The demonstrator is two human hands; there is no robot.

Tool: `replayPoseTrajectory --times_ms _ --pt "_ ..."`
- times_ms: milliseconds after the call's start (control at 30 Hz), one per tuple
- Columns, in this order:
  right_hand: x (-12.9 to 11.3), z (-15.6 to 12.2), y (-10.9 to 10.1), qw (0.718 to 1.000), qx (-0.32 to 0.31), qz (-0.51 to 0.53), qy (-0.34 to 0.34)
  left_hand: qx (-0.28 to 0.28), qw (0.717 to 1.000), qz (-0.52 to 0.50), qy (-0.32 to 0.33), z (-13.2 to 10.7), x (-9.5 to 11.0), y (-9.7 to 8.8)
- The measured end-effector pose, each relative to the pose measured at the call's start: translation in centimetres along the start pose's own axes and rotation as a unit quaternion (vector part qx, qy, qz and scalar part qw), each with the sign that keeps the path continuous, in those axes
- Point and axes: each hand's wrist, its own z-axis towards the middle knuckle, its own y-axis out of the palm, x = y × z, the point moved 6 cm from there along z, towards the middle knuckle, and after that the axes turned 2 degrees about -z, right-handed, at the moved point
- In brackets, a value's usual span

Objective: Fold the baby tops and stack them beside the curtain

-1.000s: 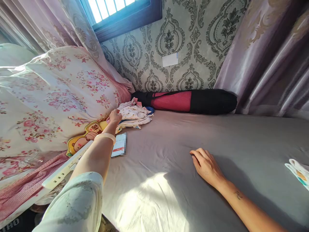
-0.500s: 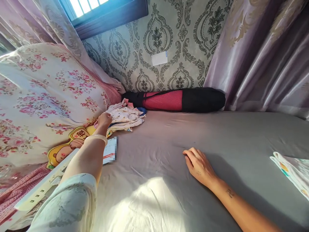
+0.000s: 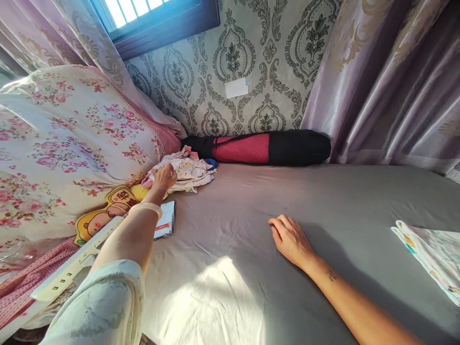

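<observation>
At the far left of the bed, my left hand (image 3: 166, 177) is on a crumpled pile of small printed clothes (image 3: 194, 171). Its fingers are bent down into the fabric and look closed on a garment, though their tips are partly hidden. My right hand (image 3: 292, 242) rests on the grey sheet (image 3: 230, 215), palm down. Its fingers are loosely bent, the thumb a little apart, and it holds nothing. A folded white cloth with coloured prints (image 3: 431, 254) lies at the right edge.
Beside my left forearm lie a phone (image 3: 165, 220), a white power strip (image 3: 61, 282) and a yellow cartoon cushion (image 3: 93, 225). A floral-covered bundle (image 3: 79, 139) rises at the left. Along the wall lies a long black and red bag (image 3: 244, 147).
My left hand has moved slightly right and up over the clothes pile. My right hand stays resting on the sheet. The view has shifted slightly.
</observation>
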Motion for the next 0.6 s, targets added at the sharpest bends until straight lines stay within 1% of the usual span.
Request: replayPoseTrajectory --times_ms 67,167,333,433,500,600 --pt "0.0 0.0 0.0 1.000 0.000 -0.002 0.000 -0.021 1.000 -0.008 0.009 -0.1 0.6 0.3" --pt "-0.1 0.0 -0.2 1.000 -0.001 -0.008 0.003 -0.035 0.999 -0.012 0.034 -0.1 1.3 0.5" --pt "-0.2 -0.1 -0.4 1.000 0.001 -0.006 0.004 -0.096 0.994 0.037 0.041 0.1 1.9 1.0" --pt "-0.2 -0.1 -0.4 1.000 0.000 -0.004 0.004 -0.099 0.993 0.034 0.055 0.1 3.1 0.3" --pt "-0.2 -0.1 -0.3 1.000 -0.002 -0.006 0.003 -0.097 0.993 -0.001 0.073 0.1 4.5 -0.5" --pt "-0.1 -0.1 -0.2 1.000 -0.001 -0.015 0.009 -0.095 0.987 -0.075 0.109 0.0 7.1 -1.9"
